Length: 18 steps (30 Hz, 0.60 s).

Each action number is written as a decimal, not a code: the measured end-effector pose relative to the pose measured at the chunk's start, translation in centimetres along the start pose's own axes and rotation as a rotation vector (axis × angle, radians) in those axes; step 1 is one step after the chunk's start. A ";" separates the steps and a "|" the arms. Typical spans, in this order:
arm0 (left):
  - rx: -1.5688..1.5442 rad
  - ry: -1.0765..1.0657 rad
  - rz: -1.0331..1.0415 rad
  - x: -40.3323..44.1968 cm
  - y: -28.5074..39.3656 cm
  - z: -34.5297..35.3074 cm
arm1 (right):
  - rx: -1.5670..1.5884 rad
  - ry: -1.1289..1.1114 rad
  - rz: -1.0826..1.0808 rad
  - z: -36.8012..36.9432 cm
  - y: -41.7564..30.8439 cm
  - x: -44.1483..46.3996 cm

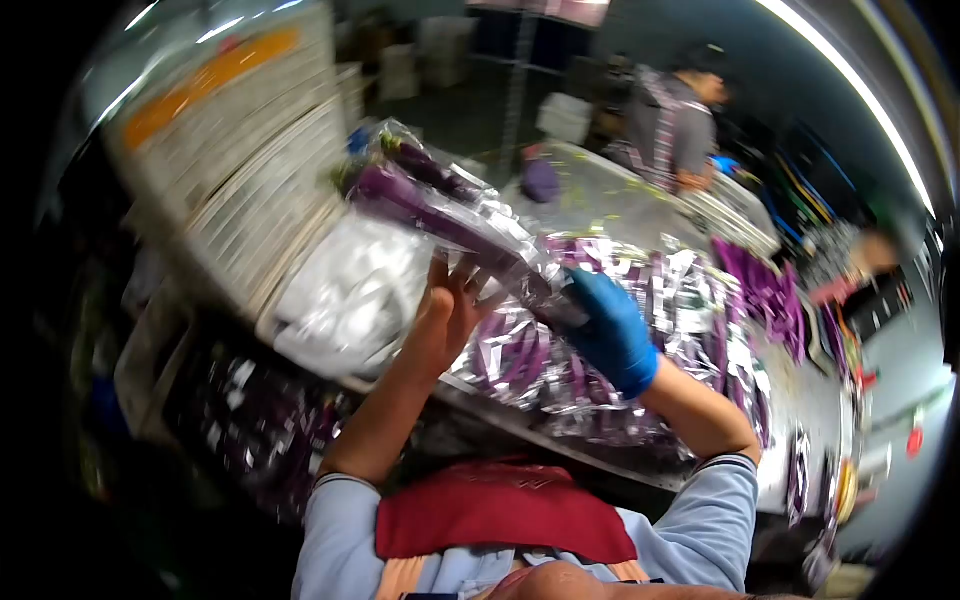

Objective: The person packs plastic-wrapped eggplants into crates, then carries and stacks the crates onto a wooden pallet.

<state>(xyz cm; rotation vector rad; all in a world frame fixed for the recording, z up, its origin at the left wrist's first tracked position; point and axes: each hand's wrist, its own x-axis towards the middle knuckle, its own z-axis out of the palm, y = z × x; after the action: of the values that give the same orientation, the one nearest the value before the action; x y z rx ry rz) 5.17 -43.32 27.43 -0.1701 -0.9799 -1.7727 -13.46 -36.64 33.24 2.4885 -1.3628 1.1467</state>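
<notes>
A clear plastic bag of long purple eggplants [440, 222] slants across the middle of the view, lifted above the table. My right hand [608, 330], in a blue glove, is closed round the bag's lower right end. Bare and with its fingers spread, my left hand [455, 305] is just under the middle of the bag; whether it touches the plastic is unclear. Many more wrapped eggplants [690, 320] lie on the metal table below and to the right. White plastic bags [355, 295] lie in a heap to the left of my left hand.
Stacked pale crates [240, 150] stand at the left. Dark bagged produce [260, 430] sits low at the left. A person [675, 120] stands beyond the table [620, 195]. Unwrapped purple eggplants [765, 290] lie at the right, with another partly visible person [860, 260] beyond.
</notes>
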 end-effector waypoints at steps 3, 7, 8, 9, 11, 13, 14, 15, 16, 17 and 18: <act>0.001 0.321 0.023 -6.4 4.8 -5.6 | -0.214 -0.242 -0.337 9.8 -5.8 1.6; -0.087 0.759 0.116 -13.7 12.2 -10.7 | 0.557 -0.418 -0.154 15.7 -9.5 4.1; -0.112 0.801 0.122 -15.7 13.6 -11.7 | 0.527 -0.388 -0.070 16.7 -9.6 5.1; -0.138 0.840 0.127 -17.4 15.0 -12.1 | 0.491 -0.358 0.013 17.7 -10.0 6.4; -0.136 0.881 0.163 -21.1 17.0 -14.3 | 0.511 -0.375 0.055 21.3 -10.6 7.5; -0.145 0.855 0.194 -23.4 18.4 -14.8 | 0.939 -0.667 0.349 26.0 -11.4 6.9; -0.233 0.841 0.194 -23.8 18.9 -14.3 | 1.137 -0.839 0.486 27.2 -12.8 7.0; -0.300 0.832 0.156 -26.0 18.1 -16.9 | 1.322 -1.025 0.625 28.3 -14.1 7.1; -0.366 0.825 0.118 -28.2 17.4 -19.4 | 1.215 -1.140 0.623 30.7 -13.9 5.7; -0.352 0.868 0.085 -28.1 17.2 -19.2 | 1.181 -1.155 0.723 31.5 -15.2 4.9; -0.340 0.911 0.051 -28.0 17.1 -19.0 | 1.274 -1.141 0.789 31.1 -16.5 5.0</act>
<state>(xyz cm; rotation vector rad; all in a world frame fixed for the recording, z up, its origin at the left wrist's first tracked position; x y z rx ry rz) 37.85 -37.97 9.07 0.3761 -0.0201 -1.6812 18.37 -42.64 18.55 4.0445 -2.6722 0.6019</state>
